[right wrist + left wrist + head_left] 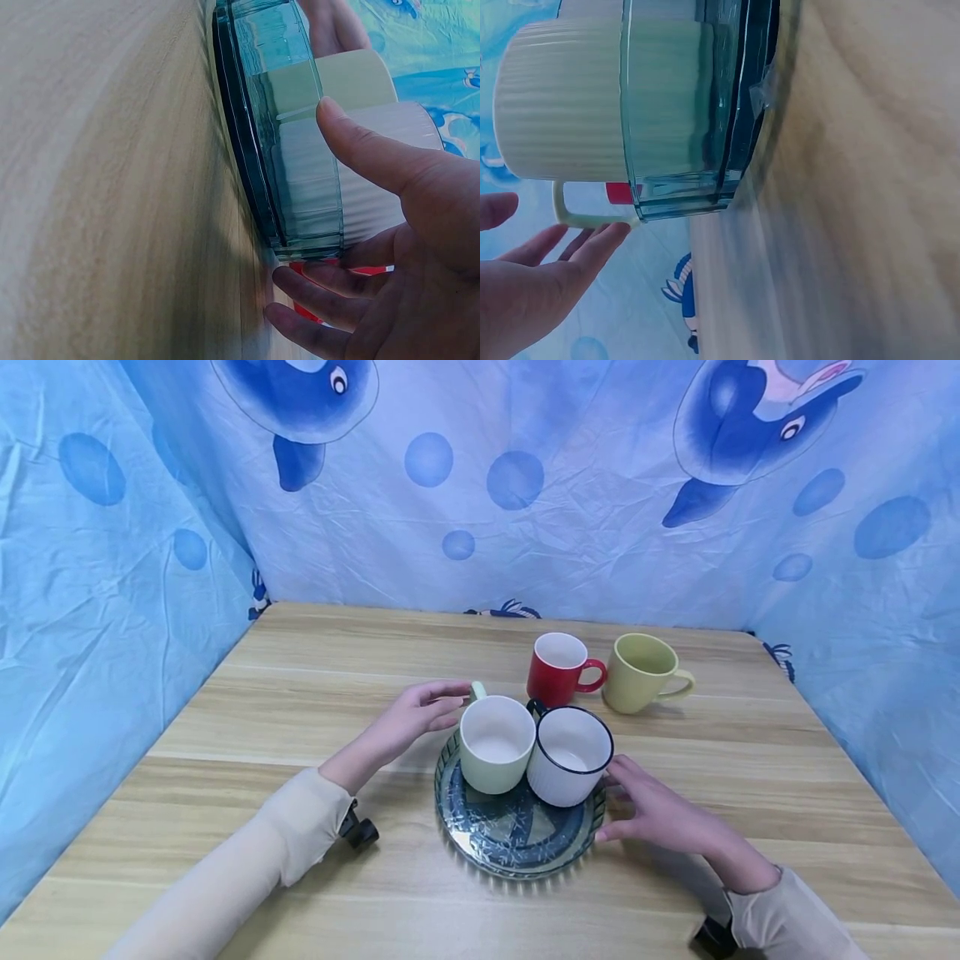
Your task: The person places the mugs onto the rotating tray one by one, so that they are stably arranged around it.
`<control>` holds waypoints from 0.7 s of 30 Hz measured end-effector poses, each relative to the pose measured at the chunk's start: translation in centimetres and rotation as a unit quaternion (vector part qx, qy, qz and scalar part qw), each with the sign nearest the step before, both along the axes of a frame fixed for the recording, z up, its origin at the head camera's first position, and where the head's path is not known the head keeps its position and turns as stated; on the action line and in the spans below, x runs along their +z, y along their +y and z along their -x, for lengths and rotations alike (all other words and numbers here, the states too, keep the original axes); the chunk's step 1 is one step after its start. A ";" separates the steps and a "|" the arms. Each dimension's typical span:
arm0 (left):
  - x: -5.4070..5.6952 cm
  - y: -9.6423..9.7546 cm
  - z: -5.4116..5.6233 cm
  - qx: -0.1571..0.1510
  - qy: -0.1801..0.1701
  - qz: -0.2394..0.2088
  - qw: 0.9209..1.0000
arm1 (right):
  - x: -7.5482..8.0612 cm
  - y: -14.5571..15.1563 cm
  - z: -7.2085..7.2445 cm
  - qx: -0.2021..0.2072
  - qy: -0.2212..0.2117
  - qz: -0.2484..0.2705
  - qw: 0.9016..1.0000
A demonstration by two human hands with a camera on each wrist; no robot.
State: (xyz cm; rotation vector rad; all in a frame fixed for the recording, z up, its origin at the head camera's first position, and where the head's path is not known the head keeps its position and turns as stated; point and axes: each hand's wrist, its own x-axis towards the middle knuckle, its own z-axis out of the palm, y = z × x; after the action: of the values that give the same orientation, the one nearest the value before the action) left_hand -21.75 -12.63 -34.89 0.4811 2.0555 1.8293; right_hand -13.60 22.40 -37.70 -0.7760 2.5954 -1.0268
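l hand by green mug, r hand by white mug, both w/ fingers spread; mugs in tray.

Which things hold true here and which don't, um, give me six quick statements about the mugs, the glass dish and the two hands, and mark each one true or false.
1. The pale green mug stands in the glass dish. True.
2. The red mug is in that dish too. False: it stands on the table, behind the dish.
3. The white mug has a dark rim. True.
4. In the head view, the yellow-green mug has its handle pointing left. False: it points right.
5. The left hand is by the pale green mug's handle. True.
6. The right hand is gripping the red mug. False: it is beside the dish, near the white mug.
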 end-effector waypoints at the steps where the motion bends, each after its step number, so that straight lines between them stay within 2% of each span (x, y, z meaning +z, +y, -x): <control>1: 0.0 0.2 0.1 -0.005 -0.003 0.004 1.000 | 0.0 0.0 0.0 0.000 -0.001 0.000 1.000; 7: 0.1 1.1 0.9 -0.033 -0.026 0.024 0.999 | 0.1 0.0 0.0 0.001 -0.004 -0.001 1.000; 14: 0.3 1.8 1.6 -0.054 -0.028 0.041 0.997 | 0.1 0.0 0.0 0.004 -0.004 0.001 1.000; 21: 0.4 2.4 2.4 -0.077 -0.042 0.036 0.995 | 0.0 0.1 0.0 0.007 -0.001 0.005 1.000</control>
State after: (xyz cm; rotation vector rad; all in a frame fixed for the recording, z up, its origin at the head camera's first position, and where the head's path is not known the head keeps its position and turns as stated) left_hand -24.16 -10.21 -34.50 0.5189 1.9635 1.6525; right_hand -13.65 22.51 -37.69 -0.7927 2.5818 -1.0361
